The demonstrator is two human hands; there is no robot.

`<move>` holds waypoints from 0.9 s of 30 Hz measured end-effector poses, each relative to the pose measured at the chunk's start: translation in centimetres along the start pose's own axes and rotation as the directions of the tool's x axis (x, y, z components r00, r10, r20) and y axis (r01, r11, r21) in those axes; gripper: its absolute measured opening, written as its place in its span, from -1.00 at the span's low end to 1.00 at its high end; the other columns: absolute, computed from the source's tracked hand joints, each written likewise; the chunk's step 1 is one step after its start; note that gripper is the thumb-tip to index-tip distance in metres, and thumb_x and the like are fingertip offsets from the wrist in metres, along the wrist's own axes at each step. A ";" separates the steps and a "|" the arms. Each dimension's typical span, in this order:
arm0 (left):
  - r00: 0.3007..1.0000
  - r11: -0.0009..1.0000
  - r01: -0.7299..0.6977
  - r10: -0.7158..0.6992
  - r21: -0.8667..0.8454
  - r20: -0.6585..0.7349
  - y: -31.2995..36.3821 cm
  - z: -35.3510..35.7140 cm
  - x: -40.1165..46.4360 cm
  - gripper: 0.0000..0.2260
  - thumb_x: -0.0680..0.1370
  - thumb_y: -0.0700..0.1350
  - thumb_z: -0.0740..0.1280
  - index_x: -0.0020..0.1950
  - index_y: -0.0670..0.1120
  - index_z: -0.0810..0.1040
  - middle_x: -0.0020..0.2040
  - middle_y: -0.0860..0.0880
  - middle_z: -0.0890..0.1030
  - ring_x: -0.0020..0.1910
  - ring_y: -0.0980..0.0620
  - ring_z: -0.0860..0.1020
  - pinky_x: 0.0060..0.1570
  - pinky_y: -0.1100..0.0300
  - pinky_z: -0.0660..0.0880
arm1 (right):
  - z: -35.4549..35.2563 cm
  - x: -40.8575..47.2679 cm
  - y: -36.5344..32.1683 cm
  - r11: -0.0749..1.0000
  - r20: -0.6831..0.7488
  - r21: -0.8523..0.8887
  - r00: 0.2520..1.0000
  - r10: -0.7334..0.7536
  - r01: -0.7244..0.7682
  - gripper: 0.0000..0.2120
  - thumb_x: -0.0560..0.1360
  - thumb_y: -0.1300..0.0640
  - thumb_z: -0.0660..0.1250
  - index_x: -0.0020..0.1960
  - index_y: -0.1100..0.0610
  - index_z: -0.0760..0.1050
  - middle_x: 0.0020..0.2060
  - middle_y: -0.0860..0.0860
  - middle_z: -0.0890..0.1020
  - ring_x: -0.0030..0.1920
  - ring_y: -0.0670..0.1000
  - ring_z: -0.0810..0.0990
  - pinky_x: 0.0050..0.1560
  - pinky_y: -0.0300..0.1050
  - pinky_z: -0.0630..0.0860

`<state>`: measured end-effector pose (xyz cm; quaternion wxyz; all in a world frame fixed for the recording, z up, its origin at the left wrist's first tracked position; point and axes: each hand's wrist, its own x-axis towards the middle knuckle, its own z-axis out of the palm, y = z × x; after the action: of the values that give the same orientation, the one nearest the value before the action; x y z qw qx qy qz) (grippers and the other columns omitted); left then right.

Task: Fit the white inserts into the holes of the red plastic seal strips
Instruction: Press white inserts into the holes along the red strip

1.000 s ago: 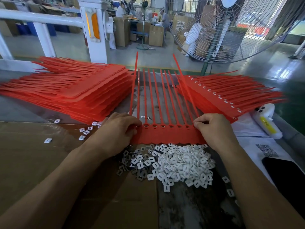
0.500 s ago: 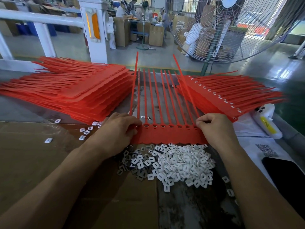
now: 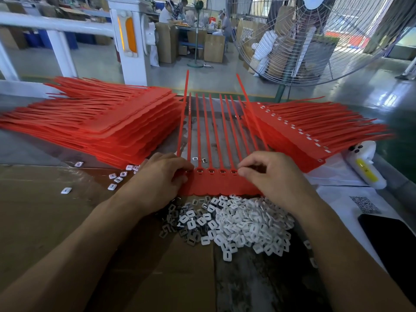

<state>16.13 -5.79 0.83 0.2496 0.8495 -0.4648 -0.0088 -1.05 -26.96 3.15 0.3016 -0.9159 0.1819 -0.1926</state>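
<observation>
A red seal strip sheet (image 3: 216, 183) lies flat in front of me, its long tails pointing away. Small holes (image 3: 211, 170) run along its head row, pale inside. My left hand (image 3: 162, 176) grips the sheet's left end with curled fingers. Over the sheet's right half, my right hand (image 3: 274, 174) has its fingers curled, the tips pinching at the hole row; I see no insert between them. A heap of white inserts (image 3: 243, 224) lies just below the sheet, with darker metal pieces (image 3: 180, 224) on its left side.
A tall stack of red strip sheets (image 3: 108, 129) lies at left, a lower stack with white inserts (image 3: 304, 134) at right. Loose inserts (image 3: 114, 179) dot the cardboard (image 3: 45, 210). A white device (image 3: 367, 167), QR paper (image 3: 364, 203) and dark phone (image 3: 391, 242) sit right. A fan (image 3: 315, 37) stands behind.
My right hand has slid left from the sheet's right end to the middle of the hole row. The left hand and the sheet stay where they were.
</observation>
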 end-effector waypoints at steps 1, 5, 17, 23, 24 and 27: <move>1.000 1.000 0.001 -0.001 0.000 -0.001 0.0 0.0 0.0 -0.70 0.63 -0.04 0.33 0.37 0.16 0.53 0.30 0.16 0.52 0.34 0.07 0.35 0.40 -0.13 0.32 | 0.3 -0.2 -0.7 1.000 0.068 0.006 0.997 -0.027 0.026 -0.95 0.54 0.01 0.49 -0.01 -0.13 0.69 -0.14 -0.33 0.67 -0.06 -0.39 0.59 -0.18 -0.55 0.42; 1.000 1.000 0.000 0.000 -0.001 -0.008 0.0 0.1 0.0 -0.70 0.63 -0.04 0.33 0.36 0.16 0.53 0.29 0.15 0.53 0.33 0.06 0.36 0.39 -0.13 0.33 | 1.5 -0.9 -2.8 0.991 0.246 0.032 0.960 -0.137 0.133 -0.93 0.55 -0.01 0.47 0.03 -0.09 0.69 -0.09 -0.24 0.66 -0.06 -0.27 0.61 -0.06 -0.34 0.51; 1.000 1.000 0.003 -0.003 0.022 -0.002 0.2 0.1 0.1 -0.69 0.63 -0.04 0.31 0.37 0.14 0.52 0.30 0.13 0.52 0.34 0.05 0.36 0.39 -0.12 0.33 | 5.2 -1.3 -5.3 0.951 0.235 -0.155 0.945 -0.226 0.266 -0.91 0.53 -0.10 0.47 -0.01 -0.11 0.68 -0.10 -0.19 0.57 -0.08 -0.18 0.53 -0.03 -0.16 0.51; 1.000 1.000 -0.007 0.007 0.027 -0.009 0.1 0.2 0.1 -0.69 0.63 -0.05 0.32 0.37 0.13 0.53 0.28 0.12 0.54 0.32 0.04 0.38 0.37 -0.12 0.35 | 5.7 -1.3 -5.5 0.962 0.209 -0.177 0.963 -0.170 0.209 -0.90 0.51 -0.10 0.49 -0.04 -0.11 0.65 -0.10 -0.19 0.56 -0.09 -0.18 0.53 -0.07 -0.19 0.46; 1.000 1.000 -0.007 0.007 0.028 -0.011 0.1 0.2 0.0 -0.69 0.63 -0.05 0.32 0.37 0.13 0.53 0.28 0.12 0.54 0.32 0.04 0.38 0.37 -0.12 0.35 | 5.7 -1.4 -5.5 0.965 0.203 -0.176 0.966 -0.160 0.197 -0.90 0.51 -0.11 0.49 -0.06 -0.11 0.64 -0.11 -0.20 0.55 -0.09 -0.18 0.52 -0.08 -0.19 0.45; 1.000 1.000 -0.008 0.008 0.028 -0.012 0.1 0.1 0.0 -0.69 0.62 -0.06 0.32 0.37 0.13 0.53 0.28 0.11 0.54 0.32 0.03 0.39 0.37 -0.13 0.35 | 5.7 -1.3 -5.5 0.966 0.216 -0.177 0.965 -0.148 0.188 -0.89 0.51 -0.11 0.48 -0.06 -0.09 0.63 -0.12 -0.20 0.54 -0.09 -0.17 0.52 -0.08 -0.19 0.45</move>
<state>16.01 -5.87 0.76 0.2406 0.8510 -0.4669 0.0037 1.64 -19.46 2.03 0.2093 -0.9680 0.0898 -0.1055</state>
